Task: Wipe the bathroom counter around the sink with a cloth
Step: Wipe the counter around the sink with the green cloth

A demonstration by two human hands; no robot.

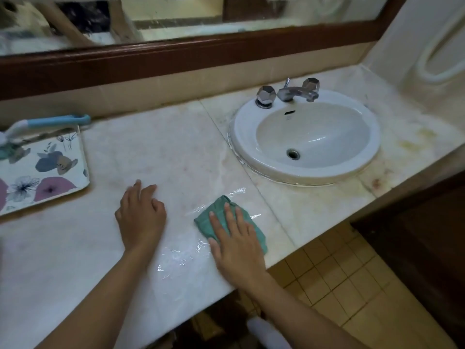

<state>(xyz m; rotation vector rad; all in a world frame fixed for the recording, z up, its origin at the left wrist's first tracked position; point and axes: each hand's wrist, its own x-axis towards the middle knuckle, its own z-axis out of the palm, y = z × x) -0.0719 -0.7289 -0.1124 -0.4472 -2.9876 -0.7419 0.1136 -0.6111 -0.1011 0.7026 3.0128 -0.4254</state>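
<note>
A folded green cloth (pixel 212 217) lies on the pale marble counter (pixel 163 152), in front of and left of the white oval sink (pixel 304 137). My right hand (pixel 234 238) presses flat on the cloth with straight fingers, near the counter's front edge. My left hand (pixel 141 212) rests on the bare counter to the cloth's left, fingers loosely bent, holding nothing. Wet streaks shine on the marble around and below the cloth.
A chrome tap with two faceted knobs (pixel 289 93) stands behind the sink. A floral tray (pixel 42 172) sits at the far left, with a blue-handled brush (pixel 50 122) across its back. A wood-framed mirror (pixel 176 18) runs along the wall. Yellowish stains mark the counter right of the sink.
</note>
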